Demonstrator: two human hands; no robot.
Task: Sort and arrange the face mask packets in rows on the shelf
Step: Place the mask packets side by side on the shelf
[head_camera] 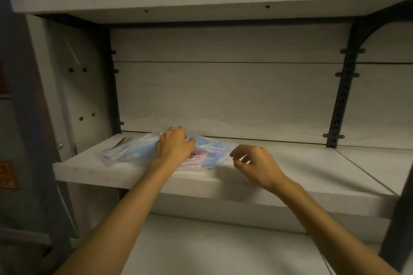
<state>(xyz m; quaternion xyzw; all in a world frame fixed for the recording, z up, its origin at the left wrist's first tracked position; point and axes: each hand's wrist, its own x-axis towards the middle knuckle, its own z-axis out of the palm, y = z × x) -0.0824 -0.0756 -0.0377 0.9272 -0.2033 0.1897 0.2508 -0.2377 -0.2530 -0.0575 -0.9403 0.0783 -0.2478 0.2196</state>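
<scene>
**Mask packets still in a loose heap at the shelf's left end**

Pale wood-grain boards line the back of a dim shelving bay, with dark slotted uprights at either side and another board overhead. The shelf in use runs across the middle of the view.

At about nine o'clock from the centre of that shelf lies the pile of face mask packets: clear, glossy sleeves holding light blue masks, with a pink one showing near the pile's right edge. They overlap at odd angles, and no row has been formed yet. A darker packet peeks out at the heap's far left, too blurred to identify.

The left hand rests on top of the heap, fingers curled down into the plastic, seemingly gripping a packet. At three o'clock from it, the right hand hovers just off the pile's edge, fingers loosely curled and holding nothing.

Sorting looks barely begun. Next, a single packet probably needs lifting free; the slippery sleeves may slide together.
</scene>
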